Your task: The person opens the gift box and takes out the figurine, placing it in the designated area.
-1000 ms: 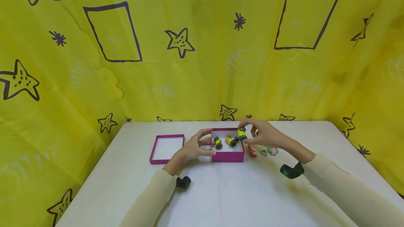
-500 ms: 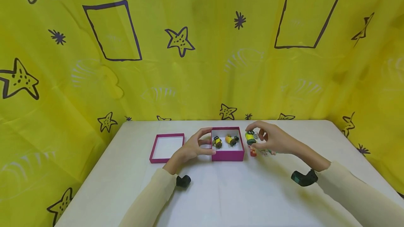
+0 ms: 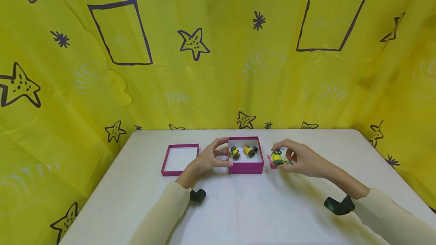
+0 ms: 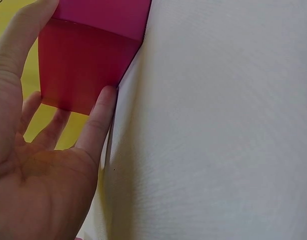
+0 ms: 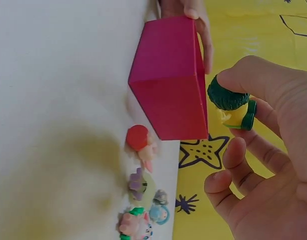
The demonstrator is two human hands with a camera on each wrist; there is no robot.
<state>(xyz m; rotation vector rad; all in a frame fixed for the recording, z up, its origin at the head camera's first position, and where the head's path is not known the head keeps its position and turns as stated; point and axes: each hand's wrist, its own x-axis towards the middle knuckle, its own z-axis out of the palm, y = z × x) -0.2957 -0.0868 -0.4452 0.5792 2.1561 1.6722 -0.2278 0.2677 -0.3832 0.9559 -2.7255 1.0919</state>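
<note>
- Since a second earlier, the right hand point(image 3: 301, 158) had carried the green-and-yellow toy point(image 3: 277, 157) away from above the box's right wall, to a spot in the air right of the box point(image 3: 246, 168) and closer to the front.
- The left hand point(image 3: 207, 158) had kept its place at the box's left side.
- The right hand pinched the green-and-yellow toy between thumb and fingertips; in the right wrist view the toy's textured dark green top lay under the thumb, well apart from the desk point(image 3: 245, 207).
- The left hand gripped the box by its left side, thumb at the front corner and fingers spread toward the back.
- Inside the box were two more toys: a yellow-and-brown toy point(image 3: 234, 153) near its left wall and an orange-yellow toy point(image 3: 250, 151) near its right, tipped with its dark end to the right.
- Right of the box, on the desk, lay a small row: a red-ended toy point(image 5: 138, 138) nearest, a pale green-and-purple toy point(image 5: 142, 187) next, a pink-and-green toy point(image 5: 136, 224) farthest, with a light blue toy point(image 5: 159, 214) beside these.
- The lid point(image 3: 180, 158) lay left of the box, beyond the left hand.
- Behind the box hung a yellow curtain point(image 3: 218, 86) with dark starfish outlines.
</note>
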